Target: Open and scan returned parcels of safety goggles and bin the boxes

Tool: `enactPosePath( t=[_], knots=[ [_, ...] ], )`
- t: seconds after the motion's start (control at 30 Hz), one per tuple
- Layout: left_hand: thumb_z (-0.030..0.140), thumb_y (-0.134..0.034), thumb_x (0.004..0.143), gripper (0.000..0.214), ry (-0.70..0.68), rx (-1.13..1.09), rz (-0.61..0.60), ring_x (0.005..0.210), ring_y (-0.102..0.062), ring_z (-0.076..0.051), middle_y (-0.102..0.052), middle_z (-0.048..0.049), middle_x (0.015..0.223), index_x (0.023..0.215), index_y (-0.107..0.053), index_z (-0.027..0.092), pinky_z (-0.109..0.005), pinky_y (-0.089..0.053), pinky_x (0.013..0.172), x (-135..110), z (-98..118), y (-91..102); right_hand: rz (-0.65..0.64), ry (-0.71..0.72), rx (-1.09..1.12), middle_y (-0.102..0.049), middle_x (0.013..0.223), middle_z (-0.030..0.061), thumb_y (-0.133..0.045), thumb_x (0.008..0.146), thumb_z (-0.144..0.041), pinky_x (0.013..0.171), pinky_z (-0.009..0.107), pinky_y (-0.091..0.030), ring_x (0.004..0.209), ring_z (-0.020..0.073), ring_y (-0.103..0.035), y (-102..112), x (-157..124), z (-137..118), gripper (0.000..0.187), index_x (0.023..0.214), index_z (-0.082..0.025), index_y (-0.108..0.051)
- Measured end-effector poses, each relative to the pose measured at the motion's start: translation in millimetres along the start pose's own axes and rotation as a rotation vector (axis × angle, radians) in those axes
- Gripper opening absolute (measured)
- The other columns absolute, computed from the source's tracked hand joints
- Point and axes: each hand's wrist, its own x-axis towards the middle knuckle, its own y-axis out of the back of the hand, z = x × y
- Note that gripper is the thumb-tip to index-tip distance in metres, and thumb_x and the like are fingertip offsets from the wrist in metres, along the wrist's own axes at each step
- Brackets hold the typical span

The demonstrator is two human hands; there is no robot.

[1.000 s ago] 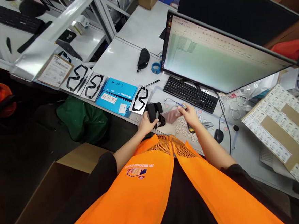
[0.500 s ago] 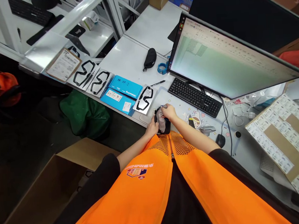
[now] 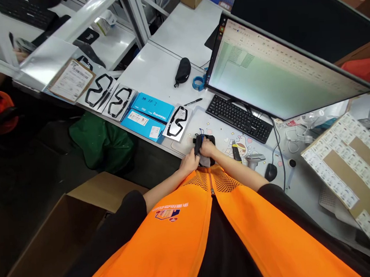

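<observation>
Close to my body, at the front edge of the desk, both hands work on a small black case with grey lining or cloth (image 3: 198, 142); its exact kind is partly hidden by my fingers. My left hand (image 3: 190, 161) is closed around its left edge. Curled over its right side is my right hand (image 3: 207, 148), its fingertips hidden against the dark material. A thin blue cord shows at its far end. Just to the left lies a white packet with black goggles printed on it (image 3: 177, 124).
Blue boxes (image 3: 153, 109) and more goggles packets (image 3: 119, 101) line the left desk edge. A black zip case (image 3: 183, 71), pen (image 3: 193, 101) and keyboard (image 3: 239, 118) lie beyond. A cutter (image 3: 236, 151), scanner (image 3: 255, 159) and mouse (image 3: 270, 172) are right. An open carton (image 3: 91, 204) stands below left.
The black case has turned and folded, so less grey shows and a blue cord is visible. My right hand has come down and closer to my left. The view has shifted slightly.
</observation>
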Motion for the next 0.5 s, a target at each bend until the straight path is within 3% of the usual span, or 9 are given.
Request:
enactPosePath(
  t=[0.1,0.23,0.3,0.4,0.5],
  knots=[
    [0.029,-0.043,0.104,0.062,-0.004,0.013,0.005,0.111,-0.075,-0.042,-0.076,-0.0224,0.121,0.164,-0.042,0.013,-0.049,-0.057,0.097,1.2,-3.6,6.7,-0.028,0.065,0.111,-0.06,0.156,0.024,-0.062,0.095,-0.033,0.121,0.044,-0.047,0.144,0.0357,-0.058,11.8,-3.0,13.3,0.084,0.168,-0.003,-0.034],
    [0.027,-0.041,0.104,0.058,-0.021,0.01,0.007,0.112,-0.074,-0.042,-0.076,-0.0234,0.121,0.16,-0.047,0.011,-0.05,-0.056,0.098,0.3,-6.7,10.9,-0.044,0.128,0.266,-0.05,0.169,0.0113,-0.06,0.096,-0.029,0.128,0.043,-0.041,0.156,0.0283,-0.048,20.9,-25.1,31.4,0.084,0.174,-0.017,-0.031],
    [0.027,-0.041,0.104,0.058,-0.049,0.012,-0.006,0.113,-0.074,-0.041,-0.075,-0.0225,0.124,0.16,-0.047,0.012,-0.048,-0.056,0.099,-1.6,-4.7,10.0,-0.034,0.121,0.222,-0.047,0.171,0.0136,-0.059,0.096,-0.025,0.128,0.045,-0.041,0.156,0.0302,-0.048,21.0,-36.5,33.3,0.083,0.174,-0.018,-0.031],
    [0.028,-0.041,0.105,0.056,-0.053,0.078,-0.045,0.112,-0.074,-0.04,-0.076,-0.0223,0.121,0.158,-0.05,0.012,-0.047,-0.056,0.099,-5.4,1.8,9.0,0.007,0.058,0.124,-0.048,0.167,0.024,-0.063,0.095,-0.022,0.124,0.052,-0.044,0.149,0.0386,-0.056,20.6,-46.0,29.9,0.084,0.173,-0.014,-0.034],
    [0.028,-0.043,0.105,0.054,-0.02,0.158,-0.049,0.111,-0.075,-0.042,-0.077,-0.0244,0.117,0.154,-0.053,0.009,-0.047,-0.056,0.099,-9.9,8.6,13.7,-0.035,0.0,0.371,-0.058,0.158,0.0214,-0.066,0.092,-0.022,0.108,0.048,-0.06,0.128,0.0335,-0.07,25.4,-48.1,31.1,0.081,0.169,-0.017,-0.042]
  ],
)
